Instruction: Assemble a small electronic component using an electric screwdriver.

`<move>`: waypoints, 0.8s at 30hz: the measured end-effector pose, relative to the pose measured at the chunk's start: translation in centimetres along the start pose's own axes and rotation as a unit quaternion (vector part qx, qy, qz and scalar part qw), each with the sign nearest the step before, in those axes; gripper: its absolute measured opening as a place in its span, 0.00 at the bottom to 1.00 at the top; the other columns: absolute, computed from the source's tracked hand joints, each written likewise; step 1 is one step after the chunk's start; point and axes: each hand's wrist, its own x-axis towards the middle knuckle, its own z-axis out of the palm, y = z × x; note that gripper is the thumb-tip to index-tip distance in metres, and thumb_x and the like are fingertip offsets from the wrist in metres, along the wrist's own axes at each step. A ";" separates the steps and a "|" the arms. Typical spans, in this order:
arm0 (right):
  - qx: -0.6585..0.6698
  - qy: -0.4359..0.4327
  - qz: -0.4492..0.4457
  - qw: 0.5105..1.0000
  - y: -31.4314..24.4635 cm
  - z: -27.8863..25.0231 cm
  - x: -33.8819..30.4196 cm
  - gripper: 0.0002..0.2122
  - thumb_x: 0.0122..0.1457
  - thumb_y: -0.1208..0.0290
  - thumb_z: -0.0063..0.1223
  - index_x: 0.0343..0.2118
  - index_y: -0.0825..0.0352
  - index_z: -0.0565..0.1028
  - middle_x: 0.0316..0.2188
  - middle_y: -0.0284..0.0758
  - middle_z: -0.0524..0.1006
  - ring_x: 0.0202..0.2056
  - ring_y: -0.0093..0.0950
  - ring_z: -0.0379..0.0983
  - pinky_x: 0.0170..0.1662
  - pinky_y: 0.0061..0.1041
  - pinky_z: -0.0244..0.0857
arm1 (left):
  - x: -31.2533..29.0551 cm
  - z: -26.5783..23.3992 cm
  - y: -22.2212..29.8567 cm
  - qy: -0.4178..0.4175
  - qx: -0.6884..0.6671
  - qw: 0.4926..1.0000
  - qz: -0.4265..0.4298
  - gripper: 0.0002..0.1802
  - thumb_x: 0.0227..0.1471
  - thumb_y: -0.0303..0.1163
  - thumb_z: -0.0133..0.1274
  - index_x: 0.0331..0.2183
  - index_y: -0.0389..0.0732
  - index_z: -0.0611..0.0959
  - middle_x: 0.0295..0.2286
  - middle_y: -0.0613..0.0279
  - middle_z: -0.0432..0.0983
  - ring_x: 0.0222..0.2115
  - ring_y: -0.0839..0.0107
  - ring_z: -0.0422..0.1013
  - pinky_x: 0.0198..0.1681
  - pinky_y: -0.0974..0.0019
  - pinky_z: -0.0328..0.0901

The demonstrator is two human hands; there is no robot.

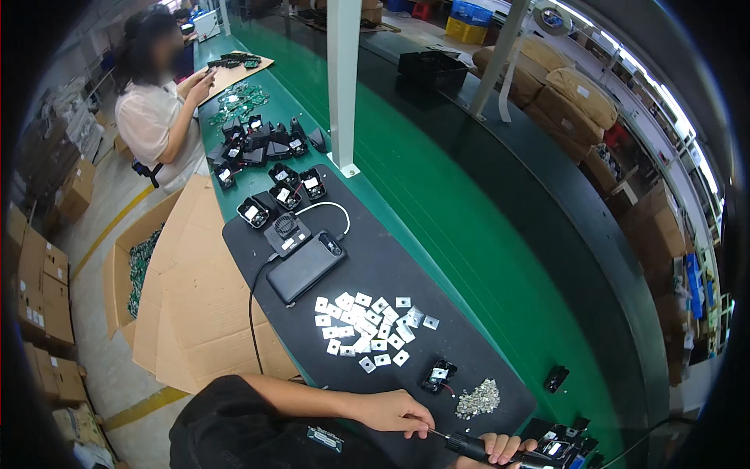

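Note:
My right hand is wrapped round the black body of an electric screwdriver at the lower edge, its thin bit pointing left. The fingers of my left hand are pinched together at the bit's tip; whatever small thing is between them is hidden. Just beyond the hands, on a black mat, sits an open black housing with a white label and a red wire. Beside it lies a heap of small silvery screws. Farther up the mat, square metal plates with centre holes are scattered in a pile.
A black power bank and a small fan device lie cabled together, near several open housings. Black units crowd the lower right. A white post rises beside the bench. A co-worker sits far left, by green circuit boards.

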 end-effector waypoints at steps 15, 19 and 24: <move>0.034 -0.026 -0.035 0.998 1.1 0.4 0.5 0.15 0.56 0.69 0.50 0.45 0.61 0.61 0.20 0.29 0.64 0.21 0.20 0.62 0.30 0.22 0.60 | 0.3 -0.4 0.3 0.017 -0.038 0.996 -0.076 0.12 0.58 0.28 0.49 0.42 0.33 0.79 0.32 0.59 0.81 0.28 0.77 0.76 0.34 0.73 0.70; 0.031 -0.024 -0.043 0.998 0.9 0.7 -0.1 0.15 0.57 0.69 0.50 0.44 0.61 0.60 0.19 0.28 0.64 0.21 0.20 0.62 0.30 0.22 0.60 | -0.2 0.0 0.4 0.019 -0.008 0.998 -0.056 0.11 0.58 0.26 0.49 0.41 0.31 0.79 0.33 0.57 0.81 0.30 0.76 0.76 0.36 0.71 0.70; 0.024 -0.014 -0.038 0.999 1.2 1.0 -0.1 0.15 0.56 0.69 0.51 0.44 0.60 0.60 0.19 0.28 0.64 0.21 0.19 0.62 0.29 0.22 0.60 | -0.8 0.2 0.0 0.036 -0.034 0.997 -0.053 0.12 0.58 0.27 0.48 0.41 0.32 0.79 0.32 0.60 0.81 0.29 0.77 0.75 0.35 0.73 0.70</move>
